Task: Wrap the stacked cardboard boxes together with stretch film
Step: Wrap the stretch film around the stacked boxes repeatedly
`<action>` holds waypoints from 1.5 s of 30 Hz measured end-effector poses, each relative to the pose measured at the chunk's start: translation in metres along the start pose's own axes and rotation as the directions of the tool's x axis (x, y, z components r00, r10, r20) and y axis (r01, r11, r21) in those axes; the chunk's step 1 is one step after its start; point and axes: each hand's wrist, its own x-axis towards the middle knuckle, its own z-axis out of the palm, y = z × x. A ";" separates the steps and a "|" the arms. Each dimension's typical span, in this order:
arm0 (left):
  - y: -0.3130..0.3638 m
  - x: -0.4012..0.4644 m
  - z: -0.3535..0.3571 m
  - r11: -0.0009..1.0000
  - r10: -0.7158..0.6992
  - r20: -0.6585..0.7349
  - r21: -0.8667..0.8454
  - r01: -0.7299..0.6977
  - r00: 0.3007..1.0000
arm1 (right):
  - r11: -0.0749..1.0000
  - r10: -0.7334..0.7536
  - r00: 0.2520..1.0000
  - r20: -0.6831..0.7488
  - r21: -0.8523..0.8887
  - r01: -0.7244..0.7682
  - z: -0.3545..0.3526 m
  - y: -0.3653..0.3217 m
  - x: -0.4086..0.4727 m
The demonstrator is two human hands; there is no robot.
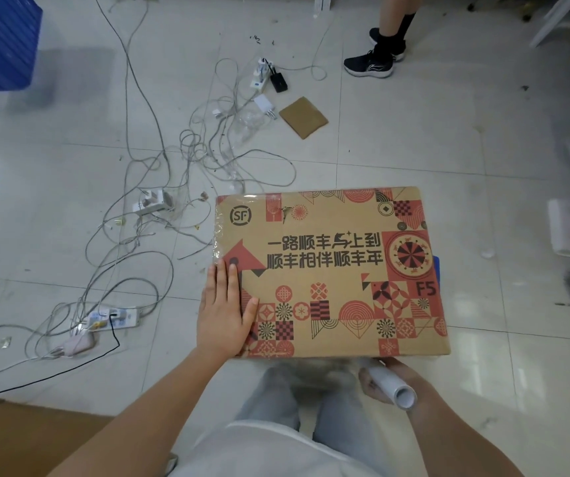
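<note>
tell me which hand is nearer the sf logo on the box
Left. The left hand lies flat on the cardboard box just below the SF logo; the right hand holds the stretch film roll beyond the box's opposite near corner.

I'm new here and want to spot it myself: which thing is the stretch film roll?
Find the big printed brown cardboard box on the tiled floor. Just below its near right corner, the right hand grips a short white tube, the stretch film roll. It is the only cylinder around, with a hollow end.
</note>
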 end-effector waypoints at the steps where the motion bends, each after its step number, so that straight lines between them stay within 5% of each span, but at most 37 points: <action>1: -0.001 -0.001 0.003 1.000 -0.006 -0.004 0.017 0.006 1.000 | 0.999 0.008 0.997 0.074 0.037 -0.011 0.003 0.003 -0.006; 8: 0.000 0.001 0.006 0.998 -0.008 0.021 0.057 0.006 1.000 | 0.950 -0.044 0.999 0.014 -0.309 0.046 -0.007 -0.015 -0.006; 16: 0.002 0.000 0.005 0.999 -0.016 0.017 0.040 0.016 1.000 | 0.955 -0.043 0.999 0.018 -0.292 0.046 -0.017 -0.035 -0.006; 22: 0.004 -0.002 0.005 0.999 -0.010 0.004 0.045 0.010 1.000 | 0.996 -0.026 1.000 0.013 -0.081 0.027 -0.026 -0.033 0.017; 27: 0.003 -0.002 0.004 0.998 -0.015 -0.004 0.059 0.015 1.000 | 0.969 0.053 0.994 0.096 -0.247 -0.028 -0.046 -0.030 0.037; 32: 0.002 -0.002 0.006 0.998 0.003 0.003 0.056 -0.003 1.000 | 0.916 0.005 1.000 0.014 -0.402 0.001 -0.043 -0.038 0.010; 41: 0.002 -0.001 0.006 0.997 -0.003 -0.029 0.075 0.005 1.000 | 0.987 0.134 0.991 0.020 -0.088 -0.132 -0.066 -0.061 0.015; 45: 0.002 -0.001 0.006 0.997 -0.004 -0.030 0.072 0.007 1.000 | 0.984 0.155 0.985 0.080 -0.103 -0.146 -0.069 -0.062 0.029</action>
